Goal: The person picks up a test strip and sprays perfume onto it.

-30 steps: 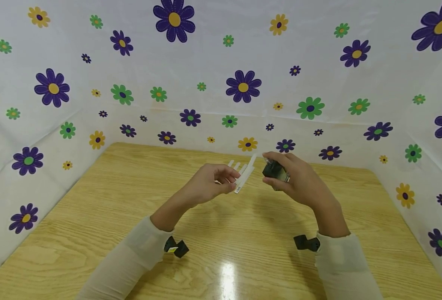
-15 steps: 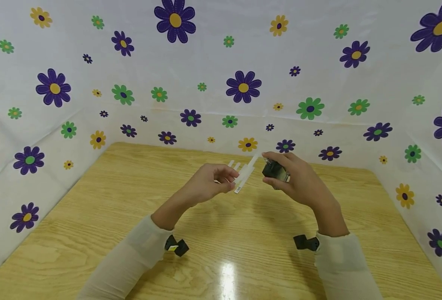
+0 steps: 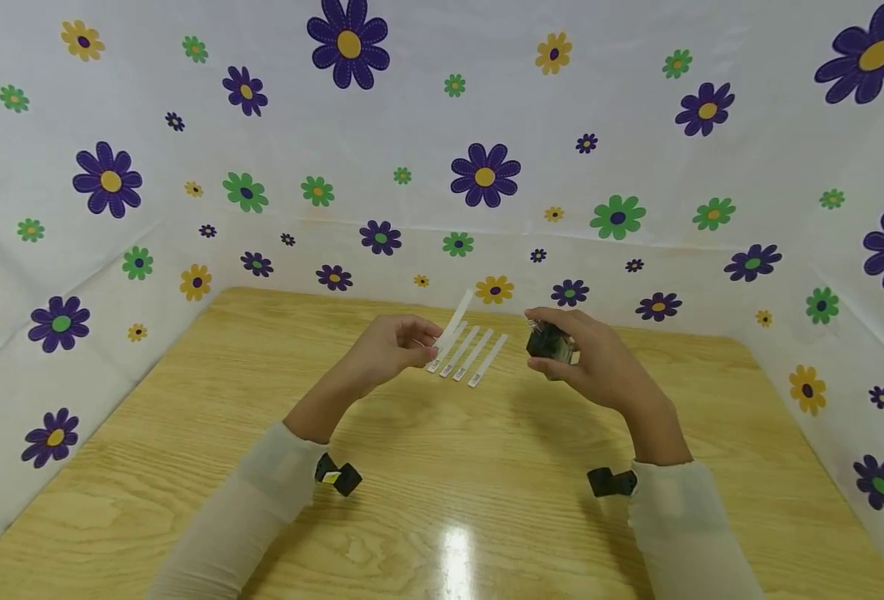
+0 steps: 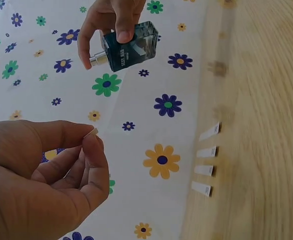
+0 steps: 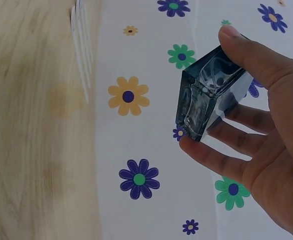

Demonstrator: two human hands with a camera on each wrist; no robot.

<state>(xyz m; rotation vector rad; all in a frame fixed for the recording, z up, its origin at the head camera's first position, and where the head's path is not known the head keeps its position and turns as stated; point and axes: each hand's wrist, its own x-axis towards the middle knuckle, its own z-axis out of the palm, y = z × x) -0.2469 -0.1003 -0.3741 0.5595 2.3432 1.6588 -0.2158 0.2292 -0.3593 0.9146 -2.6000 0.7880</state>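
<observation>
My left hand (image 3: 397, 348) pinches a white paper test strip (image 3: 457, 315) between thumb and fingertips, its long end pointing up and away. In the left wrist view only the short near end of that strip (image 4: 92, 132) shows. My right hand (image 3: 602, 358) grips a dark teal glass perfume bottle (image 3: 546, 343), well to the right of the strip. A fingertip of that hand lies on the silver spray nozzle (image 4: 98, 59); the clear base of the bottle (image 5: 199, 100) faces the right wrist camera. Below and between the hands, several matching strips (image 3: 489, 361) lie slanted in a row on the table.
The wooden table (image 3: 427, 483) runs back to a white cloth backdrop (image 3: 382, 192) printed with purple, green and yellow flowers. Similar cloth rises at both sides. Small black devices (image 3: 339, 475) are strapped at both wrists.
My left hand has moved left with its strip, away from the bottle, uncovering the row of strips on the table. The right hand and bottle stay nearly in place.
</observation>
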